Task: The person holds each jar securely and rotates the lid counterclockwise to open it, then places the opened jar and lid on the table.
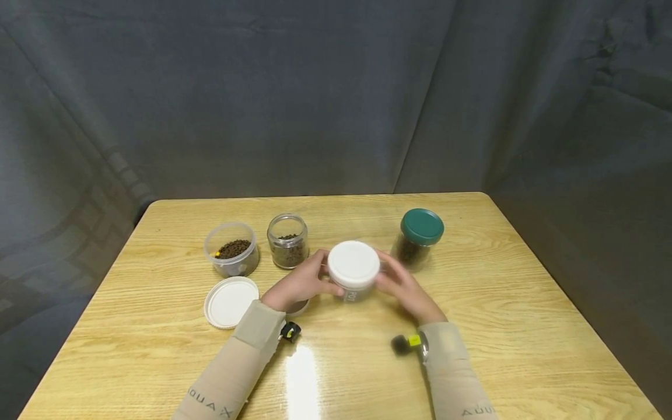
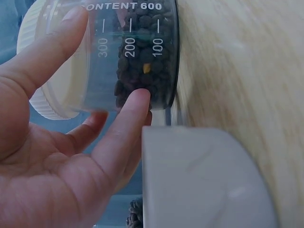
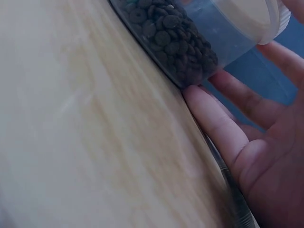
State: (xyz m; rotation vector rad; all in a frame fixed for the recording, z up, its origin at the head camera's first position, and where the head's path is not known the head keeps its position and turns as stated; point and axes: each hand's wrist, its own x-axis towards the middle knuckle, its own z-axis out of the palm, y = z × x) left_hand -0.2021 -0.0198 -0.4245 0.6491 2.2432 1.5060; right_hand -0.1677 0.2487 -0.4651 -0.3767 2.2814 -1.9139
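Between both hands stands a clear plastic jar (image 1: pixel 357 294) with a white screw lid (image 1: pixel 354 262) on top. Brown pellets (image 3: pixel 171 40) fill its lower part, and printed volume marks show in the left wrist view. My left hand (image 1: pixel 301 284) holds the jar from the left, with thumb and fingers spread along its wall (image 2: pixel 102 61). From the other side my right hand (image 1: pixel 405 290) grips it, one fingertip at the base edge in the right wrist view and other fingers passing behind. The jar's base is right at the wooden table.
On the left are an open plastic tub (image 1: pixel 244 265) of pellets, an open glass jar (image 1: pixel 289 254) with pellets, and a white lid (image 1: pixel 231 302). A pale rounded object (image 2: pixel 204 175) lies by the left wrist. A green-lidded jar (image 1: pixel 422 227) stands behind the right hand.
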